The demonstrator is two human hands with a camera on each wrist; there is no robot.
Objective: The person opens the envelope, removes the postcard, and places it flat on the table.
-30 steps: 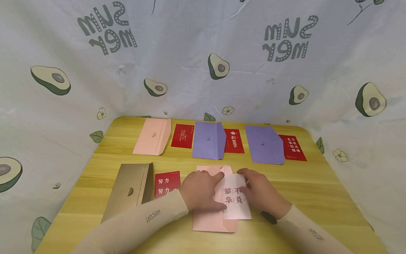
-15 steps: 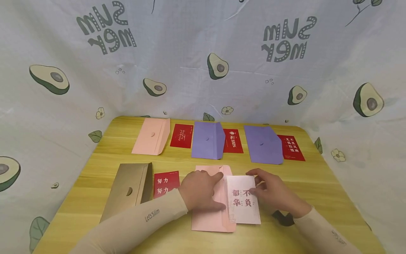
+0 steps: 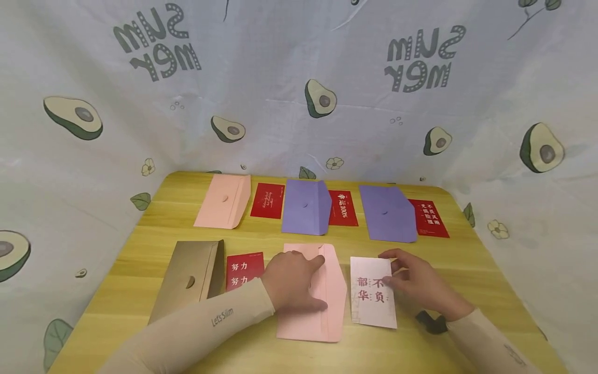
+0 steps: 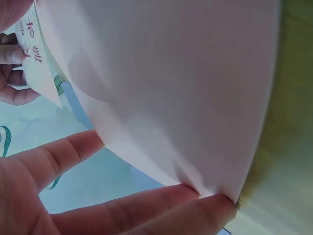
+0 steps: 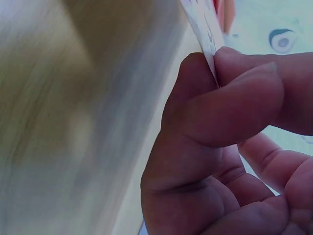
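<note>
Between thumb and fingers, my right hand [image 3: 422, 284] pinches the right edge of a white card [image 3: 366, 311] printed with red characters. Its pinched edge shows in the right wrist view as a thin white strip [image 5: 201, 24]. Left of the card, a pink envelope [image 3: 308, 328] lies on the table with its flap spread to the right. My left hand [image 3: 290, 283] rests on this envelope, thumb and index finger spread apart on it near the flap fold. In the left wrist view the fingertips [image 4: 186, 191] are at the envelope's edge.
A brown envelope [image 3: 179, 280] and a red card [image 3: 245, 262] lie left, partly behind my left sleeve. Along the back stand out a pink envelope [image 3: 221, 202], two purple envelopes [image 3: 301, 208] and several red cards [image 3: 268, 200]. A printed cloth [image 3: 280, 78] hangs behind the table.
My right hand has drawn the white card rightward, from overlapping the pink envelope to apart from it. The envelope's flap now shows uncovered; my left hand has stayed nearly still.
</note>
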